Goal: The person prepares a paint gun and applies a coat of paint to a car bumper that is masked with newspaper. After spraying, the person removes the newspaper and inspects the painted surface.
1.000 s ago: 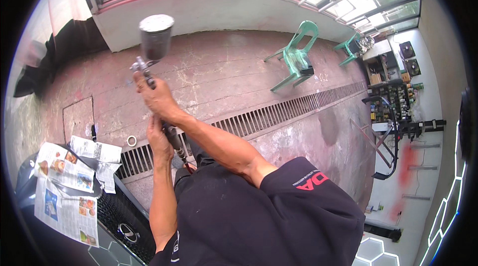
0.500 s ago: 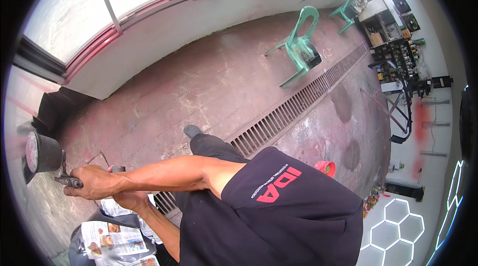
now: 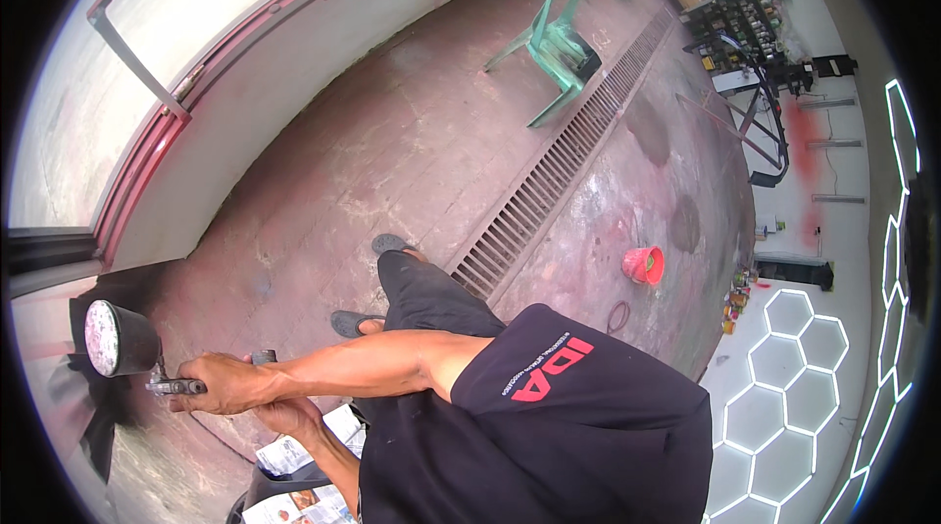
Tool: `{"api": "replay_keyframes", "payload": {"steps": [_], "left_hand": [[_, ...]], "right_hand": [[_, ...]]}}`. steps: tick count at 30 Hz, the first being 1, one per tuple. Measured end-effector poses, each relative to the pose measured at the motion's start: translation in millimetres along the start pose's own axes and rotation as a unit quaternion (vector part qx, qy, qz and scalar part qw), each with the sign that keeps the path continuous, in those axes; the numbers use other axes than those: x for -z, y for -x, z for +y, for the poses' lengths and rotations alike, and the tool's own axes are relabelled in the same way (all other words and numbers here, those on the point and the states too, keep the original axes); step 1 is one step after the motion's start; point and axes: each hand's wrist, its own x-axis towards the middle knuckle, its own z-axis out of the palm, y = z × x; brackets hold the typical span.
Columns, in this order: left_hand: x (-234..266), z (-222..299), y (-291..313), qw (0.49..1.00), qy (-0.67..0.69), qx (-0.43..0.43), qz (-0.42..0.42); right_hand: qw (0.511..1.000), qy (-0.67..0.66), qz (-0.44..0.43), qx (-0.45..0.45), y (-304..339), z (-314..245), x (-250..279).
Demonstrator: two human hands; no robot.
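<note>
A spray gun point(image 3: 178, 387) with a dark round cup point(image 3: 125, 338) is in my right hand point(image 3: 230, 382), whose fingers are wrapped around it. The cup's pale, speckled round face shows at the left. Close beneath my right wrist is my left hand point(image 3: 292, 416), with its fingers curled; what they hold is hidden. A short grey cylindrical piece point(image 3: 263, 356) sticks out above my right wrist. Below my hands lies a dark piece partly covered with newspaper sheets point(image 3: 284, 455).
A green plastic chair point(image 3: 559, 44) stands beside the long floor grating point(image 3: 559, 156). A red bucket point(image 3: 643, 265) sits on the floor at right. Shelves with cans point(image 3: 740, 29) line the far wall. A low wall with window frames point(image 3: 147, 166) runs along the left.
The view has shifted, so the chair and grating appear further left and higher. The red bucket and both sandals now show fully. Less newspaper is in view. My right hand still grips the spray gun.
</note>
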Motion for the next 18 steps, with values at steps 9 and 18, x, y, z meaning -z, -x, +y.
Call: {"api": "replay_keyframes", "payload": {"steps": [9, 18], "left_hand": [[-57.3, -79.7, -25.8, 0.989, 0.046, -0.007, 0.138], [-50.8, -86.4, -21.8, 0.984, 0.024, 0.019, 0.173]], "right_hand": [[0.997, 0.017, 0.002, -0.081, -32.9, 25.2, 58.4], [0.984, 0.119, -0.001, -0.136, -24.8, 69.1, 30.9]]}}
